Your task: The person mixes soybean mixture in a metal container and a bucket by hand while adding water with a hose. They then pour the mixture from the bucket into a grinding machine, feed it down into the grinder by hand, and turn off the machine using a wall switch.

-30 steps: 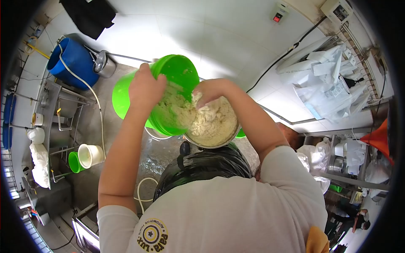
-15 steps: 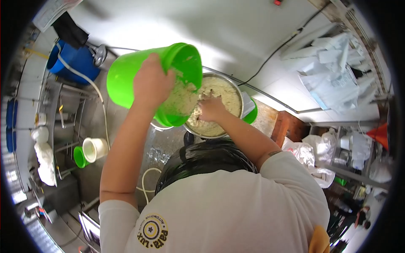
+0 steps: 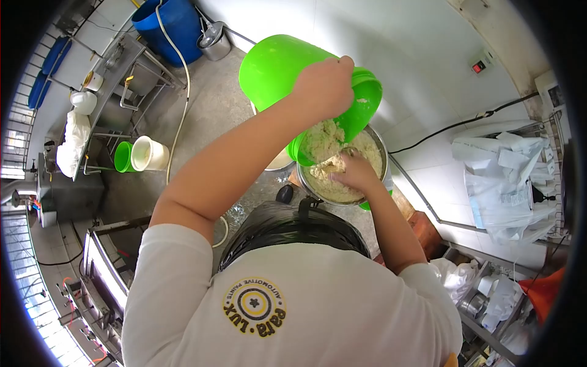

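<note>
My left hand (image 3: pixel 324 87) grips the bright green bucket (image 3: pixel 275 64) near its rim. The bucket is tipped on its side, mouth down to the right, over a round metal pot (image 3: pixel 386 160). Pale, lumpy, dough-like mash (image 3: pixel 324 139) lies in the bucket's mouth, and more of it fills much of the pot. At the bucket's lip, my right hand (image 3: pixel 356 172) has its fingers curled into the mash above the pot. Its fingertips are partly covered by the mash.
A second container (image 3: pixel 280 161) stands partly hidden under the bucket. A white bucket (image 3: pixel 150 153) and a small green bucket (image 3: pixel 124 157) stand on the floor at left, beside a hose (image 3: pixel 185 92). Behind are a blue barrel (image 3: pixel 165 27) and a white wall with plastic bags (image 3: pixel 507 177).
The view has swung, so the scene sits further right. The green bucket is tipped more steeply over the pot, and my right hand has come up from the pot's mash to the bucket's lip.
</note>
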Motion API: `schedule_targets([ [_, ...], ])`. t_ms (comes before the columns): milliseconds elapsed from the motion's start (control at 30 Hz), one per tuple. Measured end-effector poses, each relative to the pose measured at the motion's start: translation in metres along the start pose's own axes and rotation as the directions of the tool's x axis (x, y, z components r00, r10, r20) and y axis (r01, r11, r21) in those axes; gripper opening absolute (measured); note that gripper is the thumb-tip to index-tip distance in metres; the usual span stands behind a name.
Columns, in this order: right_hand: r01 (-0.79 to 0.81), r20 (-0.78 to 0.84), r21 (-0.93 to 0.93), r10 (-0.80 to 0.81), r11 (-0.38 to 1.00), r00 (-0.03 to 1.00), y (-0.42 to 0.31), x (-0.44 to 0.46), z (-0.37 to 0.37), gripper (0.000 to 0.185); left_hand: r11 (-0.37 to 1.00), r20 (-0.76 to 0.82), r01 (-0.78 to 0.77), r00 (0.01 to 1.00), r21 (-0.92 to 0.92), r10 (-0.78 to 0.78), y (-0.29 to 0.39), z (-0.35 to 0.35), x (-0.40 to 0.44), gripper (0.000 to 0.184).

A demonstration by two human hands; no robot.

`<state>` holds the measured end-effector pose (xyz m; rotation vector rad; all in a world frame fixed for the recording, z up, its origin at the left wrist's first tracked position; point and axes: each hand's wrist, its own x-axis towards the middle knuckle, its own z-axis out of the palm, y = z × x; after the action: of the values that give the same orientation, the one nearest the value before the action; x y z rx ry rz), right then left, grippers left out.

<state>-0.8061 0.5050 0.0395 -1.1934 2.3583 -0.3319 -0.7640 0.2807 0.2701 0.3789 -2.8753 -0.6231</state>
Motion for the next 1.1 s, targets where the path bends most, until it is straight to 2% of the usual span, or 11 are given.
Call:
schedule_targets([
  [100, -0.092, -0.067, -0.262, 0.077, 0.961, 0.995, -0.026, -0.028, -0.012, 0.098, 1.000, 0.039, -0.025, 0.999, 0.001, 0.025, 0.002, -0.004, 0.007, 0.032],
  [233, -0.077, -0.013, -0.206, 0.075, 0.976, 0.997, -0.020, -0.001, 0.003, 0.095, 1.000, 0.081, -0.009, 0.997, -0.004, 0.009, 0.013, -0.005, 0.009, 0.032],
  [400, -0.167, 0.205, -0.170, 0.201, 0.971, 0.958, -0.008, 0.051, 0.017, 0.069, 0.996, 0.035, -0.057, 0.998, 0.063, 0.055, 0.013, 0.004, 0.012, 0.038],
  [533, -0.123, 0.189, -0.233, 0.169, 0.965, 0.967, 0.027, 0.078, 0.057, 0.062, 0.999, 0.078, -0.031, 0.997, 0.036, 0.028, 0.015, -0.001, 0.014, 0.031],
  [633, -0.057, 0.243, -0.098, 0.079, 0.994, 0.967, 0.029, 0.078, 0.045, 0.048, 1.000, 0.067, -0.016, 0.998, 0.022, 0.014, 0.015, -0.003, 0.014, 0.031],
  [733, -0.190, 0.354, 0.025, 0.169, 0.981, 0.920, 0.022, 0.050, 0.009, 0.063, 0.997, 0.076, -0.018, 0.997, 0.069, 0.013, 0.011, -0.002, 0.015, 0.031],
  [800, -0.019, 0.104, 0.046, 0.014, 0.999, 0.995, 0.026, 0.018, 0.007, 0.090, 0.998, 0.055, -0.019, 0.998, 0.054, 0.016, 0.009, -0.001, 0.015, 0.031],
  [833, -0.024, 0.109, 0.043, 0.019, 0.999, 0.994, 0.015, -0.001, 0.000, 0.090, 0.999, 0.057, -0.019, 0.998, 0.047, 0.016, 0.009, 0.000, 0.014, 0.031],
  [900, -0.089, 0.045, -0.318, 0.109, 0.944, 0.993, -0.017, -0.029, -0.019, 0.117, 0.999, 0.027, -0.050, 0.998, 0.017, 0.049, 0.008, 0.000, 0.013, 0.031],
  [1033, -0.135, 0.084, -0.316, 0.169, 0.939, 0.982, -0.019, -0.025, 0.004, 0.120, 0.999, 0.048, -0.045, 0.998, 0.025, 0.043, 0.012, -0.001, 0.014, 0.032],
  [1100, -0.152, 0.070, -0.178, 0.166, 0.972, 0.984, -0.010, -0.006, 0.017, 0.101, 0.998, 0.041, -0.058, 0.998, 0.035, 0.056, 0.013, 0.001, 0.013, 0.032],
])
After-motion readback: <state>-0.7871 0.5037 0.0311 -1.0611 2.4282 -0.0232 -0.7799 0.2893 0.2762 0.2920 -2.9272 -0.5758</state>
